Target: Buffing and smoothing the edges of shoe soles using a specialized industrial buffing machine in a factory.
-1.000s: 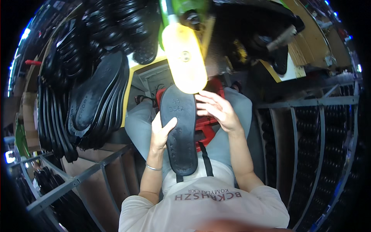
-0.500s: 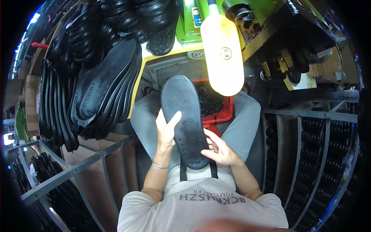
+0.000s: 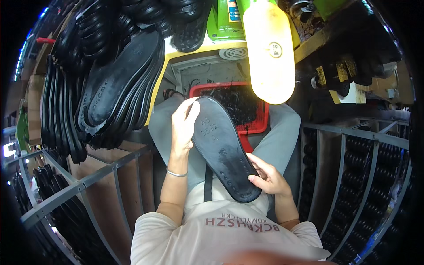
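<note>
my left hand [image 3: 182, 126] pinches farther out, thumb [image 3: 193, 113] pointing forward; my right hand [image 3: 269, 178] pinches closer in, thumb pointing left; both forearms [image 3: 172, 194] slant forward.

I log one black shoe sole [image 3: 224, 150] near my view's centre; hand-held, rounded at both ends; slanting from upper left to lower right; marked face toward my camera, small dimples edging its lower end.

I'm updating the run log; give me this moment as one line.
left hand: grips black sole, far end | right hand: grips its near end | red basket: beyond sole
</note>
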{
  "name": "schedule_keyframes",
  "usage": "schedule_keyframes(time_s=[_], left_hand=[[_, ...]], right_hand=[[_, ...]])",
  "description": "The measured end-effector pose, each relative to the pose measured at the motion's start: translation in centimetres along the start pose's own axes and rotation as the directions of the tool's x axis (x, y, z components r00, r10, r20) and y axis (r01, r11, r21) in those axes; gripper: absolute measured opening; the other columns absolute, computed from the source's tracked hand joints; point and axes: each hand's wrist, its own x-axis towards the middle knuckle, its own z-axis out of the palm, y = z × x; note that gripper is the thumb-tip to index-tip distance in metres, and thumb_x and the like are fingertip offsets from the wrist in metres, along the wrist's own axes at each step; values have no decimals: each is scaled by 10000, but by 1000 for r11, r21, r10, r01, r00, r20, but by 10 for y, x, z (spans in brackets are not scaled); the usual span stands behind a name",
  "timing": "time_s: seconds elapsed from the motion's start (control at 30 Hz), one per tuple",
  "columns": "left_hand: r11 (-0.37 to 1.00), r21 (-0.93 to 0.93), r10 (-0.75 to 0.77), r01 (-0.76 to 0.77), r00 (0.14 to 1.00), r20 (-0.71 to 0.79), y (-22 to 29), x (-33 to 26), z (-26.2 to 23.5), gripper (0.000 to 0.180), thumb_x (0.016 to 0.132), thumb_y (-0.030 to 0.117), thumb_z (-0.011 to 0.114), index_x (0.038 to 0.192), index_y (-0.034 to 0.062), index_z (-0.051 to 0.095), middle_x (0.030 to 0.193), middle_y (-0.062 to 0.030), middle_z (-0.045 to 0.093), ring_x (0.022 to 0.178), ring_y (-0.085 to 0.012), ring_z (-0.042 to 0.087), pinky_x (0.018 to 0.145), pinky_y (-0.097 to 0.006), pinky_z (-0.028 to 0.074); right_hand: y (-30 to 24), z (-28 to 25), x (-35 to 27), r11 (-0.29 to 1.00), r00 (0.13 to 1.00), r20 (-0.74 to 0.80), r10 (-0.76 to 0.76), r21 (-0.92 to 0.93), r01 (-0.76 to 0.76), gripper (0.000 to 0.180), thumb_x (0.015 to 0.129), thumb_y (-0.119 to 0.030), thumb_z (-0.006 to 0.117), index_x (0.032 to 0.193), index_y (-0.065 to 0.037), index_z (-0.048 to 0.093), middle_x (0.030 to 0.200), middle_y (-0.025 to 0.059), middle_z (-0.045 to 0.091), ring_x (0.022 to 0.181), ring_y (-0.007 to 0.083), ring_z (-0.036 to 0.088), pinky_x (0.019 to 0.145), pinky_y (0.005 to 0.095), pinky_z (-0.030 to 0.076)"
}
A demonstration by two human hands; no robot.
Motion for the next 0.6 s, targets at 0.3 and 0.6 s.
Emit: schedule_keyframes(time_s=[0.3,0.6], left_hand=[[999,37,18,-17,1000,-18,-5,0,1,218,923,66,595,1109,-45,621,1015,-49,643,917,-105,579,843,-229,452],[999,-41,-19,19,1000,-12,-17,2,-10,239,929,58,582,1145,-39,607,1013,-42,628,916,-95,570,840,-224,450]], right_hand=[[2,1,-4,999,999,-35,-2,-55,0,648,830,88,547,1430,63,305,1350,159,516,1108,84,513,871,179,404],[4,3,-1,999,999,-39,-1,-38,0,644,838,86,548,1436,42,311,1314,149,540,1096,92,526,872,193,421]])
